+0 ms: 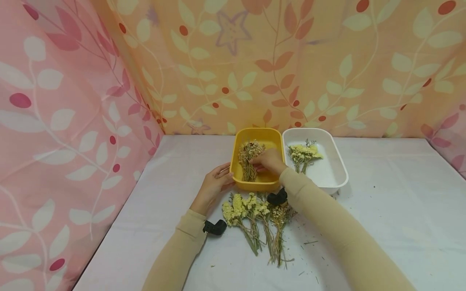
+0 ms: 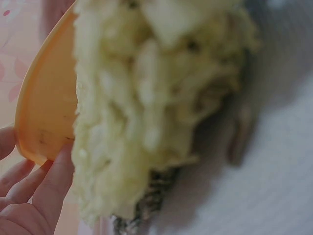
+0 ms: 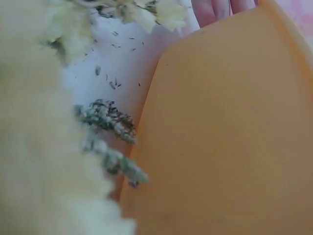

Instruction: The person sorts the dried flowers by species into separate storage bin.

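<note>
A bunch of small dried flowers (image 1: 250,150) stands out against the inside of the yellow tray (image 1: 257,186), its stems toward the front. My right hand (image 1: 270,160) reaches over the tray's right side and pinches this bunch where the stems gather. At the tray's front left corner, my left hand (image 1: 214,184) touches the outer wall with fairly straight fingers. The left wrist view shows those fingers (image 2: 54,188) against the orange-looking wall. Pale yellow flower heads (image 2: 142,107) fill much of that view. My right hand is out of sight in the right wrist view.
A white tray (image 1: 333,171) adjoins the yellow one on the right, with a yellow-flowered bunch (image 1: 303,155) inside. Several dried bunches (image 1: 251,210) lie on the white cloth in front, partly below my right forearm. Stem bits (image 1: 310,242) are scattered nearby. Patterned curtains (image 1: 255,81) hang behind.
</note>
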A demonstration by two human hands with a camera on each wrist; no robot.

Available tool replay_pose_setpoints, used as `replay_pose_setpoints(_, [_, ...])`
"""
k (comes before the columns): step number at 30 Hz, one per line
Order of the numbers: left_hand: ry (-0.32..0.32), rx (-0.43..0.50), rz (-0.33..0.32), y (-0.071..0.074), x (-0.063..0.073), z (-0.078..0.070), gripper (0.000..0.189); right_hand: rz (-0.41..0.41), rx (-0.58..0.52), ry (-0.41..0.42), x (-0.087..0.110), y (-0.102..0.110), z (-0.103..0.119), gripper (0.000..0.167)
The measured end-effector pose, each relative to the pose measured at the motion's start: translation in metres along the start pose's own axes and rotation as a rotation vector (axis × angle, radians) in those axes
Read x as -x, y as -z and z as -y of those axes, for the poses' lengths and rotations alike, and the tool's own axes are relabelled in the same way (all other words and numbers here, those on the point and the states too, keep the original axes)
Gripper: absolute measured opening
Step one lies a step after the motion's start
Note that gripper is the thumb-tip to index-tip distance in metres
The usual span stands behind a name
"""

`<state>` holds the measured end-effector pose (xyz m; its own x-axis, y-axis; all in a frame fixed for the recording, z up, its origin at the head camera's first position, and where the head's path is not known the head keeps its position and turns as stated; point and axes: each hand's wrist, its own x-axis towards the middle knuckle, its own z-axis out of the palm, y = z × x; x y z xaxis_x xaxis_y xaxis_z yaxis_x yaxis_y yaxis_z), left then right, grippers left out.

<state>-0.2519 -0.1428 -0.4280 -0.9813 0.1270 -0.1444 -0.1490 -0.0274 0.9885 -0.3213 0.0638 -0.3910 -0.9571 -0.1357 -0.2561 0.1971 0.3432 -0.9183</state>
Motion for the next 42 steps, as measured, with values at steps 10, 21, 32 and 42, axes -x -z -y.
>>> replay_pose_setpoints(10, [-0.013, 0.005, 0.008, -0.001, 0.002, -0.002, 0.052, 0.039, 0.055, 0.087, 0.018, 0.017, 0.009, 0.025])
replay_pose_setpoints(21, [-0.007, 0.005, 0.01, -0.001, 0.002, -0.001, 0.052, 0.109, -0.064, 0.104, 0.063, 0.04, 0.013, 0.032])
replay_pose_setpoints(32, [0.0, 0.018, 0.003, 0.001, 0.001, 0.0, 0.053, 0.116, -0.011, 0.101, 0.103, 0.057, -0.007, 0.037])
replay_pose_setpoints(42, [0.001, 0.013, -0.003, -0.001, 0.0, 0.0, 0.053, 0.134, -0.064, 0.066, 0.132, 0.063, -0.026, 0.039])
